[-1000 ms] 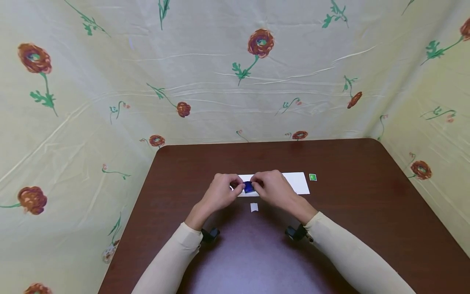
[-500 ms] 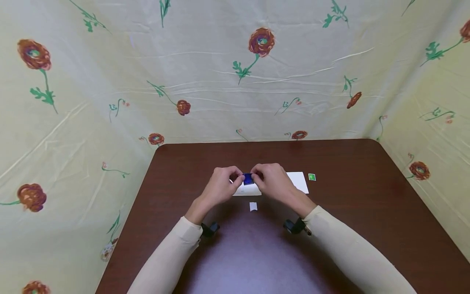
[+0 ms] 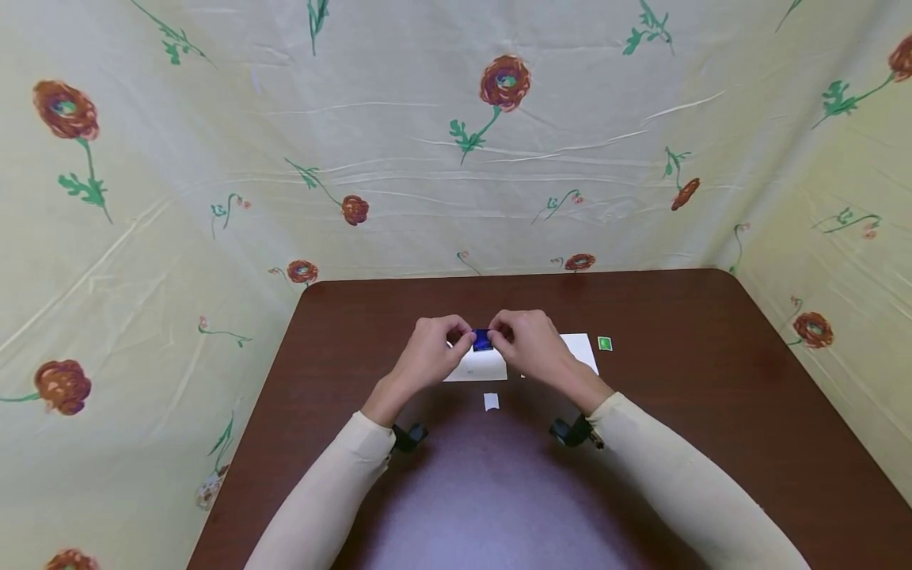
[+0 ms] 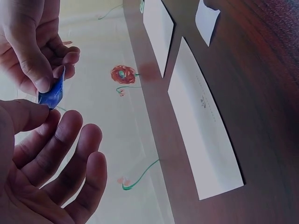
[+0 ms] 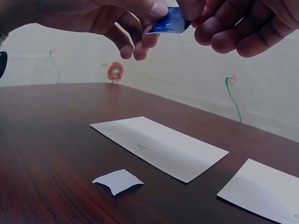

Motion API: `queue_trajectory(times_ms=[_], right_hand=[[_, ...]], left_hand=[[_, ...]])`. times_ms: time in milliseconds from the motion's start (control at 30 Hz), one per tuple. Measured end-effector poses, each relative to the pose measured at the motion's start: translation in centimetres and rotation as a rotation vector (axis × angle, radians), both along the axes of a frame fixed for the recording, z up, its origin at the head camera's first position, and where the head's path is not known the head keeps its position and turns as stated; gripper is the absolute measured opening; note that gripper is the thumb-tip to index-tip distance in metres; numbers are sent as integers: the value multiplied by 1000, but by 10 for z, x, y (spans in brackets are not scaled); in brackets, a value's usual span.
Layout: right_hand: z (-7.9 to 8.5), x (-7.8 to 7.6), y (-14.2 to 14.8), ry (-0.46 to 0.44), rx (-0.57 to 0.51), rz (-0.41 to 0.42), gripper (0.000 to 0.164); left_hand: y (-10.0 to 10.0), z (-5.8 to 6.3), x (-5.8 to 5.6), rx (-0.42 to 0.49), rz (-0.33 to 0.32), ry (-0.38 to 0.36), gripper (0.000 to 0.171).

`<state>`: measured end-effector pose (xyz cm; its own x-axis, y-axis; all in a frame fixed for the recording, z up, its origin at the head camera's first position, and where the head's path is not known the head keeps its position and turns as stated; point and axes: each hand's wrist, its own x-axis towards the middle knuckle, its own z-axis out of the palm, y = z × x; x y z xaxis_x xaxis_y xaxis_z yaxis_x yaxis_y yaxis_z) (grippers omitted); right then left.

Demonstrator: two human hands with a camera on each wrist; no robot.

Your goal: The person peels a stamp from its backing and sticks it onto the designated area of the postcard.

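Observation:
A small blue stamp (image 3: pixel 482 340) with a jagged edge is stretched between my two hands, above a white card (image 3: pixel 479 366). My left hand (image 3: pixel 431 348) pinches its left side between thumb and forefinger. Its right side is pinched the same way by my right hand (image 3: pixel 527 340). In the left wrist view the stamp (image 4: pixel 52 94) looks slightly bent, with the other left fingers spread loosely below it. The right wrist view shows the stamp's (image 5: pixel 169 22) glossy printed face, well apart from the card (image 5: pixel 161 148) on the table.
A second white card (image 3: pixel 580 352) lies right of the first, partly behind my right hand. Beyond it is a small green stamp (image 3: pixel 605 343) with a white border. A scrap of white paper (image 3: pixel 492 401) lies nearer me on the brown table (image 3: pixel 456 507). Flowered sheeting (image 3: pixel 399 142) surrounds the table.
Both hands have moved up and away from me with the blue stamp, which was lower in front of the cards. More of the left card now shows beneath it.

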<state>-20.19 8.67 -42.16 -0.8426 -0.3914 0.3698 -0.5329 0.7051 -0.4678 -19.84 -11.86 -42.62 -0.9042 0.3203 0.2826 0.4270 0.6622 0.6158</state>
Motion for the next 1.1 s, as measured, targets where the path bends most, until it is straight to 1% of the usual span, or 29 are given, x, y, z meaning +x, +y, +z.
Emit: queue_trajectory(times_ms=[133, 300, 500, 633, 800, 1100], right_hand=[[0, -4, 1, 2, -28, -10, 8], [-2, -8, 3, -21, -37, -26, 10], [-5, -13, 4, -54, -46, -41, 11], [-6, -16, 4, -64, -50, -50, 12], [-8, -18, 5, -83, -45, -68, 13], [-16, -21, 5, -123, -45, -84, 13]], left_hand=[[1, 0, -5, 10, 0, -5, 10], [2, -2, -11, 9, 5, -24, 11], [4, -4, -16, 5, 17, -48, 13], [6, -4, -19, 6, 29, -49, 14], [8, -8, -22, 8, 40, -54, 14], [11, -16, -27, 1, 66, -102, 14]])
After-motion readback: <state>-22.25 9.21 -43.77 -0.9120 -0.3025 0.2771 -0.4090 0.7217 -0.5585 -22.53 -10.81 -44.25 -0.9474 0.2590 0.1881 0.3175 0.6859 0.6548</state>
